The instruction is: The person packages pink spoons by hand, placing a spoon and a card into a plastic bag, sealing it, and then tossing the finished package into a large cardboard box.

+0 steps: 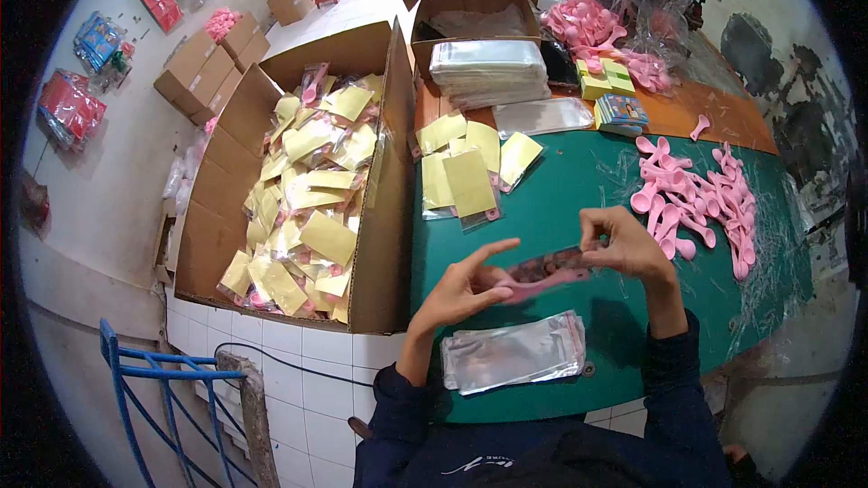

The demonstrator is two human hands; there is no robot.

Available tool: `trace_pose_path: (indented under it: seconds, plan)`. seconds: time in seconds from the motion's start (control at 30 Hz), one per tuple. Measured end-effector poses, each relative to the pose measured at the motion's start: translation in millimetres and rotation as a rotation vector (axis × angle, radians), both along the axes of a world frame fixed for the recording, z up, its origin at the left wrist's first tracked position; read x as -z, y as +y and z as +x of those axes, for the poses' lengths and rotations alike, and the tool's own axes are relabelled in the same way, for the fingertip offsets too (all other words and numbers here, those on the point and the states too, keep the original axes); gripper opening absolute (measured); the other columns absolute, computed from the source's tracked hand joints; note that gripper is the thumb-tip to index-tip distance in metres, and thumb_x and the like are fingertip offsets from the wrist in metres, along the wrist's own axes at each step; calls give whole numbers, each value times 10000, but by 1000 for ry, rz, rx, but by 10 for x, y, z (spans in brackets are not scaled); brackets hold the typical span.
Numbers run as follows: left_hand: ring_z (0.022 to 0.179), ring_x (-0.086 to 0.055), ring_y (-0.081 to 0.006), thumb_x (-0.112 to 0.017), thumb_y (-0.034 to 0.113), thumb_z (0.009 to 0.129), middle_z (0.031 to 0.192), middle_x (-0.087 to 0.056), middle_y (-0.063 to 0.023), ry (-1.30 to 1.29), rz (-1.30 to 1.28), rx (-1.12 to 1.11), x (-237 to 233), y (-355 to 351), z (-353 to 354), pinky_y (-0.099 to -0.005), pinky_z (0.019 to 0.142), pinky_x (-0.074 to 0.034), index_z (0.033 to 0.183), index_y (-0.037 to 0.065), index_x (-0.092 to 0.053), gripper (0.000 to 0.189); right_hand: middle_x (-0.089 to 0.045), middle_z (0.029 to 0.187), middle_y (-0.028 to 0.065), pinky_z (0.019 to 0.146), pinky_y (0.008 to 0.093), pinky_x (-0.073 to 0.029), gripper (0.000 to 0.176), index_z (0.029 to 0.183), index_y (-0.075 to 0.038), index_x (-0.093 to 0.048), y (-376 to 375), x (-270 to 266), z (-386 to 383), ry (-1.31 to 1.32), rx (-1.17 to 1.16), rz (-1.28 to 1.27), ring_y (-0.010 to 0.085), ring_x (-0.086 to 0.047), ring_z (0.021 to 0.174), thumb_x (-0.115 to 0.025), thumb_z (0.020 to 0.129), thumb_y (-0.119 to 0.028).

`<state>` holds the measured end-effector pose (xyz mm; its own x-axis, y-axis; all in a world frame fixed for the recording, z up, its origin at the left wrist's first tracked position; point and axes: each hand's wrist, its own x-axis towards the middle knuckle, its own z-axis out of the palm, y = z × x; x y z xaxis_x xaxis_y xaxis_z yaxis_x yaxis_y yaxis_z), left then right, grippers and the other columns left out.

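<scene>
Above the green table [561, 190], my left hand [466, 292] and my right hand [624, 242] hold a clear packet [545, 269] between them. The packet contains a pink spoon and a dark printed card. The thumb of my left hand presses on the packet's left end, its index finger stretched out. My right hand pinches the right end. Just below lies a stack of clear plastic bags [515, 354]. Pink spoons [687, 194] are heaped on the right. Finished-looking packets with yellow cards [470, 183] lie at the table's back left.
On the left stands a large cardboard box [375, 244] full of yellow-card packets. More clear bags [488, 68], small card stacks [621, 111] and bagged pink spoons [583, 23] sit at the back. A blue metal rack [167, 370] is at the lower left.
</scene>
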<state>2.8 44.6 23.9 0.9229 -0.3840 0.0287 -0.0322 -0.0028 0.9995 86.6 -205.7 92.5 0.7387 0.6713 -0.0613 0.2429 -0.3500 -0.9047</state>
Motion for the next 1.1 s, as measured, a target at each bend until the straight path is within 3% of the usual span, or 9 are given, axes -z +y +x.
trace_pose_path:
  seconds: [0.17,0.5,0.57,0.7,0.73,0.8,0.87,0.93,1.1]
  plan:
    - [849,-601,-136,-610,72,844,922,-637,-99,192,-211,-237,-32,29,-49,-269,753,-493,1298,55,-383,508,-572,652,-3,564,209,-420,193,669,-22,-533,27,-15,15,341,34,86,56,-525,631,-716,703,-73]
    - [760,-572,-67,-618,110,848,889,-640,-40,188,-137,-245,121,-29,-34,-241,652,-523,1271,89,-484,445,-596,679,25,523,221,-415,120,774,-4,-606,66,323,95,194,41,112,71,-532,579,-688,745,-86]
    - [765,-592,-85,-602,104,856,900,-644,-56,119,-89,-275,197,-32,-7,-246,653,-527,1292,87,-452,461,-594,682,20,531,224,-416,124,783,-4,-599,49,293,88,280,45,67,73,-538,595,-687,739,-79]
    - [801,-634,-141,-566,110,879,937,-648,-99,15,181,-511,181,-158,-16,-250,657,-529,1348,85,-352,515,-632,784,32,591,251,-466,260,969,-6,-598,50,339,62,-64,208,12,108,-584,674,-682,741,-98]
    - [855,-647,-203,-502,144,919,983,-636,-154,37,67,-400,219,-160,-22,-268,676,-527,1416,104,-137,619,-640,825,40,609,259,-477,298,1007,-10,-592,149,227,-14,-103,233,25,118,-595,703,-683,740,-107]
    - [880,-642,-222,-468,165,936,1000,-624,-177,302,-170,-289,168,-220,-54,-286,698,-527,1418,117,-12,666,-632,996,92,654,288,-506,422,1128,-37,-556,209,101,-91,-189,96,14,172,-622,814,-688,743,-150]
    - [922,-632,-258,-409,181,959,1036,-601,-219,456,-312,-146,209,-230,-64,-319,733,-528,1399,144,153,715,-614,1008,116,675,304,-502,433,1130,-46,-552,195,152,-112,-238,-103,-84,207,-619,841,-691,739,-172]
    - [926,-630,-259,-406,165,958,1045,-597,-218,451,-253,-99,221,-224,-76,-320,739,-528,1405,147,134,701,-577,993,134,742,347,-481,400,1095,-57,-553,213,234,-136,-321,-215,-171,275,-588,892,-683,741,-193]
    - [930,-620,-238,-390,123,956,1037,-597,-195,417,-226,-63,316,-198,-105,-332,766,-532,1418,156,83,662,-537,943,129,734,362,-462,279,967,-38,-558,417,420,-317,-429,-153,-203,288,-549,889,-672,735,-142]
